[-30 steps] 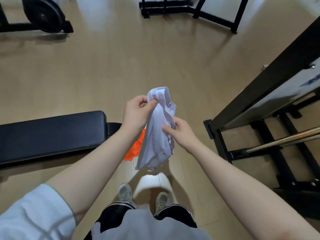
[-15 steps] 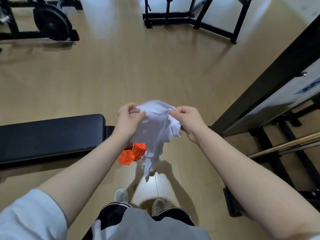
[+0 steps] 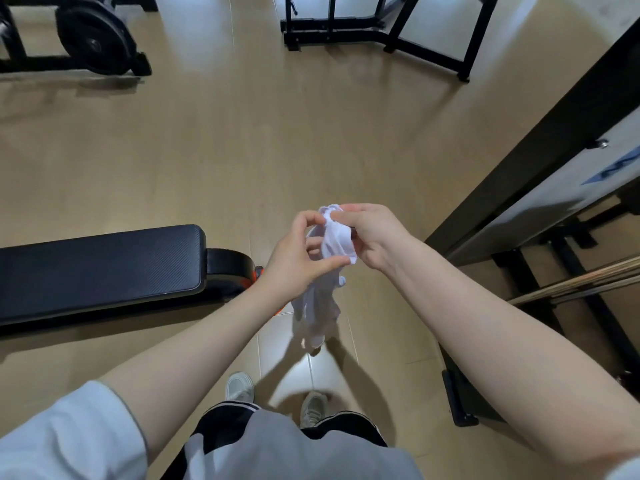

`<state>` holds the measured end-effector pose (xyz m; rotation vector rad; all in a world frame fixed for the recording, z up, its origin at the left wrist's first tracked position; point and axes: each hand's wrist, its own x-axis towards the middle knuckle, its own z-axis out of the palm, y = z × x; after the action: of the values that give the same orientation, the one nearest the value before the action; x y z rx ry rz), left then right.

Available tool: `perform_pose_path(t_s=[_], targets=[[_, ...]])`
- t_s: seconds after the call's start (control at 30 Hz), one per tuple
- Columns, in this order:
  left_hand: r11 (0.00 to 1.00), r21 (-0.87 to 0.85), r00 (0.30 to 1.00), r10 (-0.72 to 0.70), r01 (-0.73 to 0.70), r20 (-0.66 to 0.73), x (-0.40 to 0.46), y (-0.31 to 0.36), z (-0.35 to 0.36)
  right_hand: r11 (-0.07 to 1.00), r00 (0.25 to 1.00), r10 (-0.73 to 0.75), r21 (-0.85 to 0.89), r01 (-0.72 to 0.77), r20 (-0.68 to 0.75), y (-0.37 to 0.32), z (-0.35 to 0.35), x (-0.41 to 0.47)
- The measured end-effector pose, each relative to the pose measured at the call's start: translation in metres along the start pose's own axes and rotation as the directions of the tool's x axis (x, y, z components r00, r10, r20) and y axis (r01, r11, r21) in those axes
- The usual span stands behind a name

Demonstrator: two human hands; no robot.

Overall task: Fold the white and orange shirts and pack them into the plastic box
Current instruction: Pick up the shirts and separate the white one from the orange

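Observation:
I hold a bunched white shirt (image 3: 334,242) in the air in front of me, above the floor. My left hand (image 3: 298,258) pinches its lower edge between thumb and fingers. My right hand (image 3: 372,233) grips the top of the bundle, close beside the left hand. The rest of the white cloth hangs down below my hands. Only slivers of the orange shirt (image 3: 258,271) show behind my left wrist, on the floor at the end of the bench. No plastic box is in view.
A black padded bench (image 3: 100,265) lies to my left. A black metal rack (image 3: 540,161) with a bar (image 3: 581,282) stands at the right. Weight plates (image 3: 91,38) and another frame (image 3: 374,29) stand at the back. My feet (image 3: 273,400) stand on tan floor.
My hands have come together from a spread hold, and the white shirt is bunched narrower between them. The orange shirt is now mostly hidden behind my left arm.

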<state>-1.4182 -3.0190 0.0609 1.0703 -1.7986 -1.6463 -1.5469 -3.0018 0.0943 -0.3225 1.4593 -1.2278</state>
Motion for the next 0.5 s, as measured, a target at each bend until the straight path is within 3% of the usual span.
perform_pose_path(t_s=[0.07, 0.13, 0.23, 0.4, 0.5], targets=[[0.979, 0.197, 0.990, 0.074, -0.049, -0.120, 0.002, -0.002, 0.002, 0.999, 0.998, -0.017, 0.047, 0.020, -0.066, 0.001, 0.001, 0.002], [0.982, 0.188, 0.980, 0.067, -0.031, -0.188, 0.006, -0.001, -0.002, 0.994, 0.996, -0.067, 0.079, 0.072, -0.062, 0.001, 0.000, 0.002], [0.998, 0.042, 0.987, -0.029, 0.036, -0.157, 0.009, 0.005, -0.015, 0.989, 0.986, -0.137, -0.061, 0.132, -0.093, 0.002, -0.012, 0.004], [0.990, 0.137, 0.993, 0.005, 0.012, -0.119, 0.019, 0.021, -0.034, 0.882, 0.969, -0.243, -0.425, 0.203, -0.041, 0.002, -0.026, 0.009], [0.992, 0.128, 0.980, 0.011, 0.015, -0.199, 0.025, 0.028, -0.042, 0.852, 0.929, -0.362, -0.434, 0.293, -0.082, -0.010, -0.027, 0.010]])
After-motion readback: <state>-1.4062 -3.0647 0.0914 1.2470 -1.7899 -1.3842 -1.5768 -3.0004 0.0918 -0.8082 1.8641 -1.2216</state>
